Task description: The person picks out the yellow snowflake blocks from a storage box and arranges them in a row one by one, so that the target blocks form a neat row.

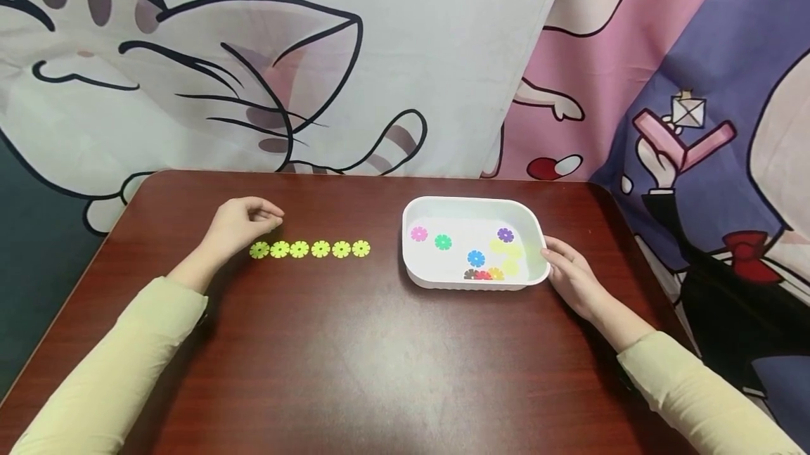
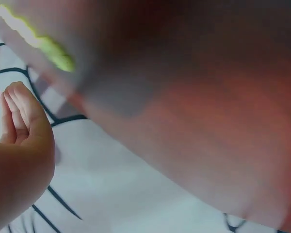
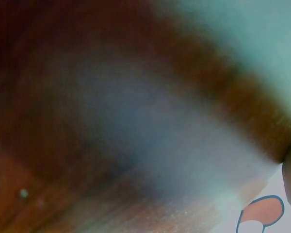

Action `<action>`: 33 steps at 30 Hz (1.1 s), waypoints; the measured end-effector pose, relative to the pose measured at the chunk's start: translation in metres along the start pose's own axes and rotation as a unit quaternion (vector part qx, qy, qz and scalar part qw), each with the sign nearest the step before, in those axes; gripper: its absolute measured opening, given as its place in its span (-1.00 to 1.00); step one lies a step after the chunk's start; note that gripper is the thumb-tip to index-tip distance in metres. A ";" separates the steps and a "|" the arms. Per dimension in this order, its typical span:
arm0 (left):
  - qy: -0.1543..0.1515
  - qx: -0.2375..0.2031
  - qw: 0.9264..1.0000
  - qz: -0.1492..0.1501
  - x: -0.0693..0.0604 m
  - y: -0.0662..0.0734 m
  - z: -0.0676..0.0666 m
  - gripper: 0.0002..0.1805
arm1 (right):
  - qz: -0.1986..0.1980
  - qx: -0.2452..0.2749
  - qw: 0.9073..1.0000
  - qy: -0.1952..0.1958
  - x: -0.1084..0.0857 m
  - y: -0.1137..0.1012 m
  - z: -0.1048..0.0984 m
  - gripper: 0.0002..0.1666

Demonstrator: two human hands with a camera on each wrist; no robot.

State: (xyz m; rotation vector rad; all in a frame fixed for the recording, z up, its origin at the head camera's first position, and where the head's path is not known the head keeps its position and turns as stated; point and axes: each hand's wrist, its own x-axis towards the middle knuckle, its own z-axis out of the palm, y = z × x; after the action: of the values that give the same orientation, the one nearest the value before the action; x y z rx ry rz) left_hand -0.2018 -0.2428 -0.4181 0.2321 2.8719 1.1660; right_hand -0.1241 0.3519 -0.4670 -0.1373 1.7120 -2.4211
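Note:
Several yellow-green flower-shaped discs (image 1: 320, 250) lie side by side in a straight row on the table. Just above the row's left end is my left hand (image 1: 237, 230), its fingers bent loosely; in the left wrist view this hand (image 2: 24, 126) shows a gap between thumb and fingers, with nothing seen in it. My right hand (image 1: 576, 279) grips the right rim of a white tray (image 1: 468, 285). Inside the tray are a pink disc (image 1: 419, 233), a green disc (image 1: 443, 242), a blue disc (image 1: 476, 258), a purple disc (image 1: 505, 235) and several others.
A brown wooden table (image 1: 354, 370) carries the row and the tray. Behind its far edge hangs a cloth (image 1: 443, 40) printed with cartoon figures. The right wrist view is mostly blurred.

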 end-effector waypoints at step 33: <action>-0.078 -0.080 0.984 0.136 0.062 0.148 0.105 -0.87 | -0.005 -0.011 1.000 -0.005 0.000 0.000 0.000 -0.60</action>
State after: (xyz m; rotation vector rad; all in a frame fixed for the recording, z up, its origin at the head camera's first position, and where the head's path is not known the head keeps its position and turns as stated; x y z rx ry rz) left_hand -0.2356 -0.0568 -0.3892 0.6950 2.6540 1.3445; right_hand -0.1242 0.3520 -0.4671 -0.1613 1.7386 -2.4044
